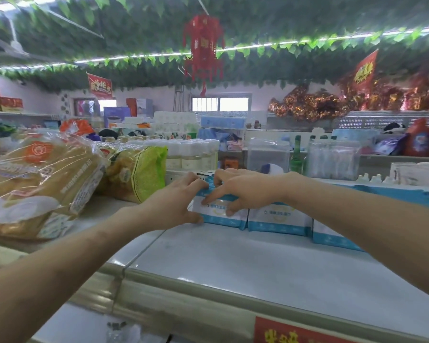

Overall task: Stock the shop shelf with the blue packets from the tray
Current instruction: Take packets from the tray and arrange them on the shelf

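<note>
Head camera: left grip [176, 206] pinching left end of upright blue-and-white plastic packet [221, 220], right grip [243, 191] curled over its top. Forearms stretched forward. Packet on pale flat shelf [233, 268], leftmost of its row [280, 219].

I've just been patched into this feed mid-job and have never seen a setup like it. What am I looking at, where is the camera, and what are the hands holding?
There is no machine here: a person is working with bare hands. The single picture comes from a wide-angle camera worn on their head. It looks forward and down, so both arms reach in from the bottom edge. The left hand and the right hand both grip one blue packet. It stands upright at the left end of a row on the white shelf. A second packet stands just to its right, and a third packet shows only in part. To the left lies bagged bread.
</note>
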`<action>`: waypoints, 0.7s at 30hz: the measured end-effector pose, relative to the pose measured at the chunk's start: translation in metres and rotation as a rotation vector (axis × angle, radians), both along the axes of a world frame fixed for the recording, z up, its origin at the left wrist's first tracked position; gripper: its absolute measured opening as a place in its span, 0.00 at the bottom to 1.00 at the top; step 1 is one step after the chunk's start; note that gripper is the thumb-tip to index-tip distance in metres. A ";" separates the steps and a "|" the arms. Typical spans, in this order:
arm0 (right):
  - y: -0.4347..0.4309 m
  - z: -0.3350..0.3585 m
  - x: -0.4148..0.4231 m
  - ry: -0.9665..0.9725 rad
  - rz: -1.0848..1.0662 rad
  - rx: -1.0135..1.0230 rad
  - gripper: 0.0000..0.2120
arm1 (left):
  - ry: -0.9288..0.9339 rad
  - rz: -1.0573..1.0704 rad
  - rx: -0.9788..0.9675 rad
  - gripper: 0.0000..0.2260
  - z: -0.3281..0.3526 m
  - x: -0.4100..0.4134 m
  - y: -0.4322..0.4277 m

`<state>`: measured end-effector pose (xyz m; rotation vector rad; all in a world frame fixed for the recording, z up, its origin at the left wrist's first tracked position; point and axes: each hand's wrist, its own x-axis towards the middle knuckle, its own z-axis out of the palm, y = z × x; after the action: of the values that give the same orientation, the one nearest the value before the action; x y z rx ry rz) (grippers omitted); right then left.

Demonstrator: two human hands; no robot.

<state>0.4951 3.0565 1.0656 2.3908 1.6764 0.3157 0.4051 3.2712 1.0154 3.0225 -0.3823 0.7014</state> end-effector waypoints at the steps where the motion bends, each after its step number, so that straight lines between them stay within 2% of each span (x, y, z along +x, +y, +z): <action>1: -0.002 -0.001 0.000 -0.032 0.003 -0.004 0.27 | -0.009 0.001 0.010 0.34 -0.001 0.002 -0.001; 3: -0.009 0.002 -0.003 -0.059 -0.007 -0.001 0.26 | -0.015 0.006 0.022 0.34 0.000 0.002 -0.003; 6: -0.037 0.017 -0.010 0.010 -0.062 0.088 0.27 | -0.001 0.044 0.055 0.35 0.008 -0.002 -0.007; 9: -0.091 0.041 -0.018 0.072 -0.104 0.171 0.26 | -0.051 0.073 0.124 0.36 0.026 -0.010 -0.013; 12: -0.156 0.051 -0.024 0.099 -0.199 0.167 0.22 | -0.111 0.038 0.129 0.33 0.045 -0.015 -0.034; 15: -0.208 0.040 -0.030 0.120 -0.301 0.130 0.20 | -0.129 -0.055 0.177 0.33 0.048 -0.010 -0.068; 18: -0.239 0.020 -0.036 0.142 -0.352 0.123 0.24 | -0.103 -0.135 0.221 0.34 0.036 0.001 -0.104; 21: -0.252 0.001 -0.041 0.031 -0.330 0.097 0.27 | -0.111 -0.178 0.286 0.35 0.017 0.014 -0.128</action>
<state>0.4539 2.8045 1.0663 2.7002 1.2712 0.3119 0.4187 3.1434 1.0325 3.1592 -0.8094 0.8714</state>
